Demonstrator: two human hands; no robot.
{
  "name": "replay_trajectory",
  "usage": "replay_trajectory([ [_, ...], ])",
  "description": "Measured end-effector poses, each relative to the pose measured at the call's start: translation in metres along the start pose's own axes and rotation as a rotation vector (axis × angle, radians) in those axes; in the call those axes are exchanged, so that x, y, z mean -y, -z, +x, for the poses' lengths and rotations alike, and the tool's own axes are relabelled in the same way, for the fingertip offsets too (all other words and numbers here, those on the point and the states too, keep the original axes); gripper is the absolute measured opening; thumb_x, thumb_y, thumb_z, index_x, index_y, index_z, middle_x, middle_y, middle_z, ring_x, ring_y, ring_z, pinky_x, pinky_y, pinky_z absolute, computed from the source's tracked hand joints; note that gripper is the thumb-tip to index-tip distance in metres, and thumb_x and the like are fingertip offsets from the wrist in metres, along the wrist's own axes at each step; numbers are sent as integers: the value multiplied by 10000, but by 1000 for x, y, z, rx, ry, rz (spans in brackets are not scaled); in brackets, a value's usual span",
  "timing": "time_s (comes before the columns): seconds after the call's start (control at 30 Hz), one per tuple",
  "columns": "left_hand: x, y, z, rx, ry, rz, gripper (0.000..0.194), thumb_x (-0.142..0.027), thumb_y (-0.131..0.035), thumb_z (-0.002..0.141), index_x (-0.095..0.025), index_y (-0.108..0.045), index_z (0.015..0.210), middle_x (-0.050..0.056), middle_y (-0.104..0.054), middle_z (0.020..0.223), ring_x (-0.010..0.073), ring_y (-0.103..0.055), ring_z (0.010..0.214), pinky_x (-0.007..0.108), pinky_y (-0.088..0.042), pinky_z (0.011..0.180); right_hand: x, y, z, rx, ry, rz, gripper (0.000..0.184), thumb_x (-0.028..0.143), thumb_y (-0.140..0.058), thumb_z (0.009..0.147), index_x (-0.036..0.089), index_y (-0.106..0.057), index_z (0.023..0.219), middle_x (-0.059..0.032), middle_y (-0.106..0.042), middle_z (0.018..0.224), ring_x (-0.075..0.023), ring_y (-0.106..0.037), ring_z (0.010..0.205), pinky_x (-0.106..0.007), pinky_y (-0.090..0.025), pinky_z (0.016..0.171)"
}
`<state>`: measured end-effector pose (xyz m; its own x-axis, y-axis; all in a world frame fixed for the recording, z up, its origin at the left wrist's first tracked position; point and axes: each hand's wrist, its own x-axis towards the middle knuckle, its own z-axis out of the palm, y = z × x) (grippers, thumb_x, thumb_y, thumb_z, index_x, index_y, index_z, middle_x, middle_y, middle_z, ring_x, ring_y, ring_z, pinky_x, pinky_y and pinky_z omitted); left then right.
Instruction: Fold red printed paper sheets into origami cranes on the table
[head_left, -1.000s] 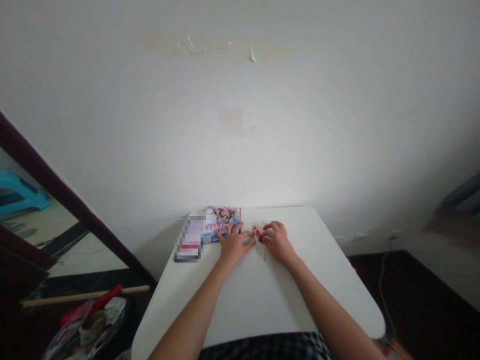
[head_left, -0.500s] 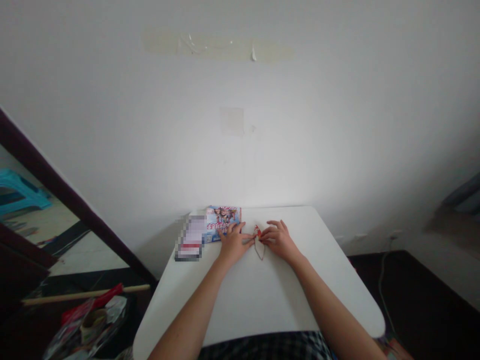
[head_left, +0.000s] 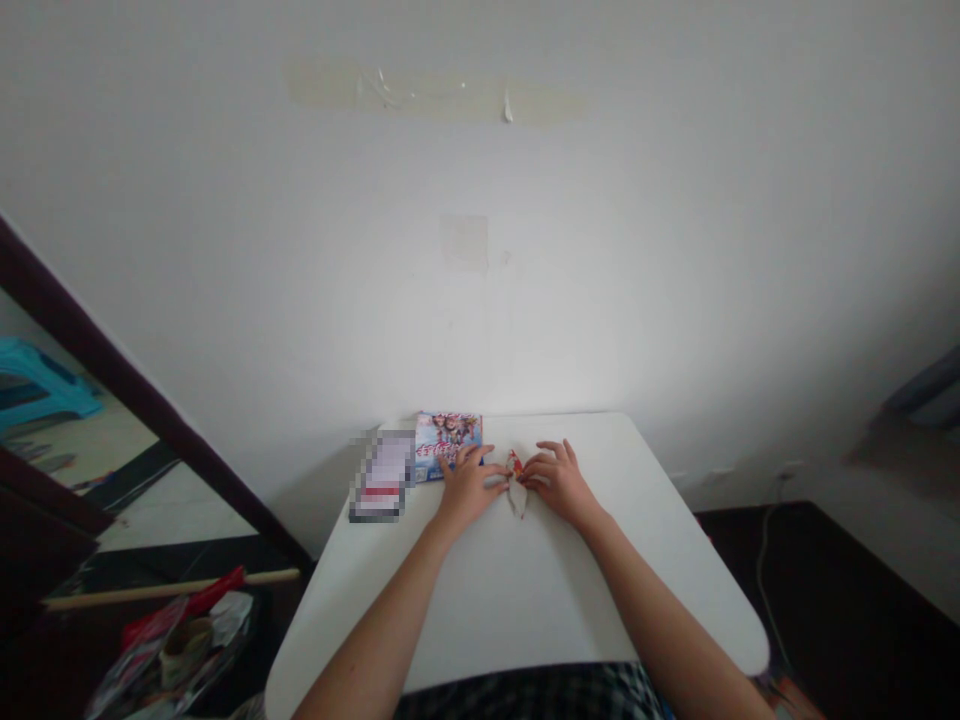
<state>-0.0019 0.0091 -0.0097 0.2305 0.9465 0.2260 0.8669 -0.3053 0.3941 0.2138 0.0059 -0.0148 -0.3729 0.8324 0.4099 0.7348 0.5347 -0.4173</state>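
A small diamond-shaped piece of folded paper point(head_left: 517, 498), red-patterned at its far end and pale at its near end, lies between my hands on the white table point(head_left: 517, 590). At its left edge, the thumb and index finger of my left hand point(head_left: 469, 488) pinch it, while the other fingers spread over the booklet's near right corner. From the other side, my right hand point(head_left: 556, 482) grips the paper's right edge with thumb and index finger; its remaining fingers are raised. The fingertips partly cover the paper's middle.
A blue illustrated booklet or packet point(head_left: 450, 430) lies at the table's back left. Next to it is a phone-like, pixelated object point(head_left: 384, 480). The wall point(head_left: 480, 340) stands directly behind the table. On the floor at left is a bag of odds and ends point(head_left: 187, 640) by a wooden stick point(head_left: 270, 577).
The near half of the paper has changed from a thin-edged outline to a narrower, pale shape. Both hands have stayed almost in place.
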Motion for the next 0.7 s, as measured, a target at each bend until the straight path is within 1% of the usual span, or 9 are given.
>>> replay_trajectory([
  [0.2,0,3,0,28,12,5,198,-390,-744,804,-450,-779,989,-16,-505,1520,348,-340,1439,778,-46,1134,1,-3,0,7,-37,-84,133,283,-677,886,352,-740,981,-3,-711,1109,-275,-436,1321,-618,-146,1181],
  [0.3,-1,4,1,28,5,6,194,-403,-735,808,-451,-780,990,-4,-507,1519,356,-335,1441,792,-26,1117,0,-7,0,13,-70,-109,145,287,-659,902,346,-726,1016,-14,-683,1155,-277,-433,1315,-621,-168,1175],
  [0.43,-1,5,1,24,-2,-6,219,-391,-747,794,-447,-776,1004,-4,-504,1518,363,-341,1441,787,-30,1124,-1,-13,1,31,-104,-129,165,295,-618,928,324,-707,1064,-39,-652,1197,-285,-424,1320,-627,-200,1166],
  [0.53,-1,6,1,5,-12,-22,251,-400,-784,762,-425,-777,1011,2,-507,1509,350,-352,1435,759,-44,1152,0,-16,1,31,-131,-141,175,311,-589,943,297,-693,1084,-62,-636,1216,-290,-420,1319,-634,-205,1163],
  [0.63,-2,7,0,-21,-31,-36,227,-405,-801,750,-379,-794,976,21,-524,1488,338,-368,1423,720,-63,1183,1,-17,2,26,-145,-131,173,316,-571,952,282,-689,1074,-71,-626,1221,-284,-424,1306,-631,-201,1164],
  [0.7,-2,7,0,-32,-39,-44,216,-404,-808,746,-365,-799,958,33,-542,1467,332,-389,1410,705,-79,1193,2,-16,2,25,-154,-123,168,322,-566,955,274,-693,1052,-70,-627,1211,-273,-435,1284,-611,-220,1160],
])
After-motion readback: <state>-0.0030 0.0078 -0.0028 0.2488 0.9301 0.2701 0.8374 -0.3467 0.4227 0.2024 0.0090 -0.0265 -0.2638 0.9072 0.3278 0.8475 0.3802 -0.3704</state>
